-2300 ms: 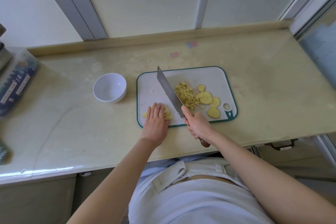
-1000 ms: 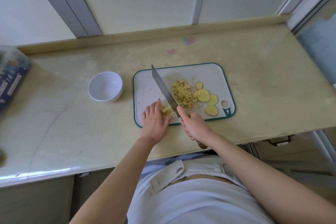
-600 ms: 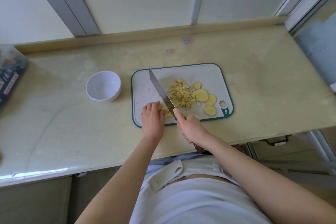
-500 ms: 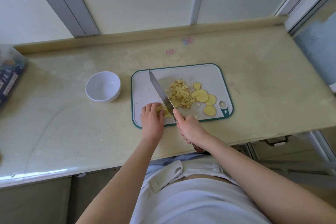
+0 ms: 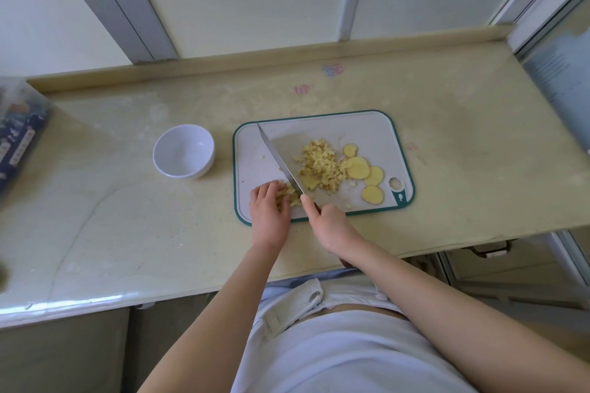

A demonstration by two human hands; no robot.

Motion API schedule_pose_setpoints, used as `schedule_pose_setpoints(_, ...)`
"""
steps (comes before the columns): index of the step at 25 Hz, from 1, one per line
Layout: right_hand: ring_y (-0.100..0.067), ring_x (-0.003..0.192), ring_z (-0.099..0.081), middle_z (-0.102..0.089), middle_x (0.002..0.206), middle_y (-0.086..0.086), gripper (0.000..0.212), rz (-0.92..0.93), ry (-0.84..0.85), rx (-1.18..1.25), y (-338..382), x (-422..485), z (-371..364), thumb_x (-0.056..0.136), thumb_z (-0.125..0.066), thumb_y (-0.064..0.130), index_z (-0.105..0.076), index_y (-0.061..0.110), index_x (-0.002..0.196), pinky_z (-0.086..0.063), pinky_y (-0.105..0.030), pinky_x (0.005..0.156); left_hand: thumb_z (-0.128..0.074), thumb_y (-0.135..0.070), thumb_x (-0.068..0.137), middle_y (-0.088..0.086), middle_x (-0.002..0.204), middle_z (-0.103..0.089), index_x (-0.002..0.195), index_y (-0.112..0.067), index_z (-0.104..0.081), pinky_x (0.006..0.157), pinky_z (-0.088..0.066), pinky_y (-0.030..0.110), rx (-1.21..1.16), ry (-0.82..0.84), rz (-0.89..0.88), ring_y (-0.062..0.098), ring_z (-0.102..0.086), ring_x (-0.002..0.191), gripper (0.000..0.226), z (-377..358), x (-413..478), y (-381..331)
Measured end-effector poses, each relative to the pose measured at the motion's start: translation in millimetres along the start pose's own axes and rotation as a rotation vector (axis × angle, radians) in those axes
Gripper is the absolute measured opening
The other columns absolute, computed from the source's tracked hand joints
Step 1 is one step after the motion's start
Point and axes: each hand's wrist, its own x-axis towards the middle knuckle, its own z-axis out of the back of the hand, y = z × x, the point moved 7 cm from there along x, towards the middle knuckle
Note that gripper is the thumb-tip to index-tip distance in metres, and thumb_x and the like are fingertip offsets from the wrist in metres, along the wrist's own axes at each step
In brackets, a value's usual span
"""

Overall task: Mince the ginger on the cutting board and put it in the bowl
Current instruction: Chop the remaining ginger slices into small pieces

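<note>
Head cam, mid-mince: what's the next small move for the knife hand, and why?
Probably raise the long steel knife a touch and chop down just nearer the left hand, which holds unminced yellow ginger strips beside the blade. The right hand grips its handle; round ginger slices wait uncut and the white bowl looks empty.

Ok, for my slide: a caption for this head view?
Chopping ginger strips: right hand grips the knife, left hand steadies them on the cutting board.
</note>
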Motion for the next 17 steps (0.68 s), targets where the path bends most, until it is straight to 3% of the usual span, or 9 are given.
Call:
schedule_pose_setpoints(10, -0.012, 0.034, -0.025, -0.027, 0.052, 0.003, 0.056, 0.003, 0.082, 0.158, -1, 3, 9, 0.096, -0.031, 0.064, -0.032, 0.019, 0.064, -0.023, -0.019, 0.036, -0.05, -0.013, 0.093, 0.001, 0.128, -0.05, 0.124, -0.009, -0.052, 0.1, -0.024, 0.017, -0.037, 0.074, 0.029, 0.014, -0.034, 0.122, 0.031, 3, -4, 0)
schedule_pose_setpoints(17, -0.011, 0.035, -0.024, -0.027, 0.046, 0.007, 0.057, 0.039, 0.094, 0.218, 6, -9, 12, 0.096, -0.031, 0.064, -0.031, 0.02, 0.06, -0.024, -0.019, 0.037, -0.052, -0.01, 0.092, 0.0, 0.113, -0.054, 0.113, -0.007, -0.056, 0.088, -0.024, 0.009, -0.098, 0.041, 0.095, 0.016, -0.043, 0.114, 0.021, 9, -2, -1)
